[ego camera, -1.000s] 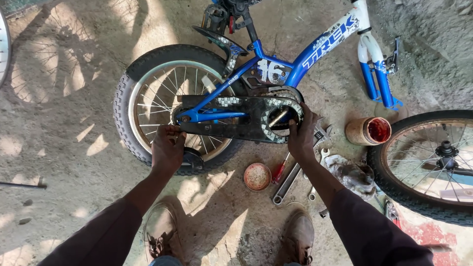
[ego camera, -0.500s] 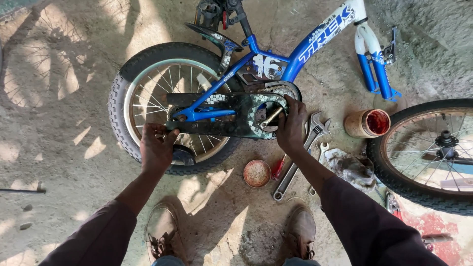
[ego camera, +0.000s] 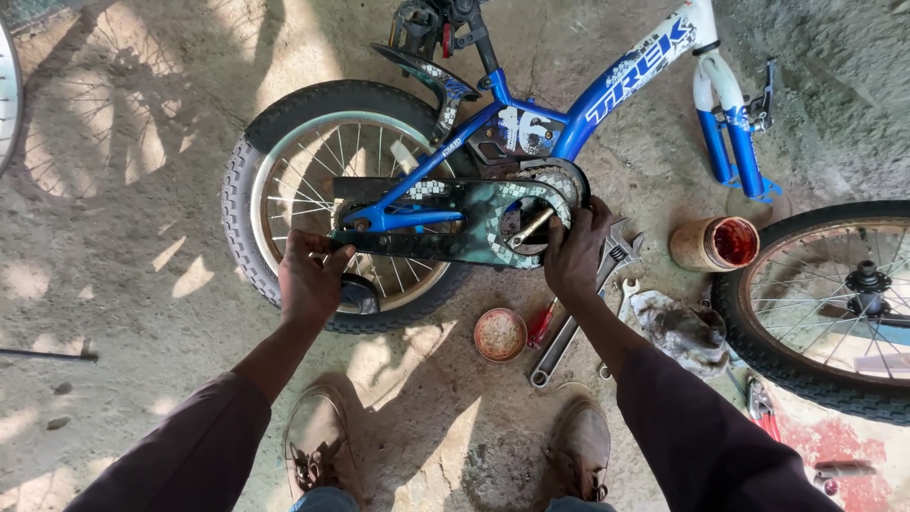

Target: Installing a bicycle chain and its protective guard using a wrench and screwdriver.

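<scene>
A small blue bicycle [ego camera: 569,114] is laid on the floor [ego camera: 114,190] — its chain guard [ego camera: 455,223] is gripped by the left hand [ego camera: 311,280] and the right hand [ego camera: 578,251].

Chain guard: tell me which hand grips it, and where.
Both hands hold the chain guard: the left hand at its rear end by the rear wheel, the right hand at its rounded front end.

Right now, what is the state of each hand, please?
Left hand: closed around the rear wheel near the back end of the chain guard.
Right hand: fingers gripping the chain guard's front end.
</scene>
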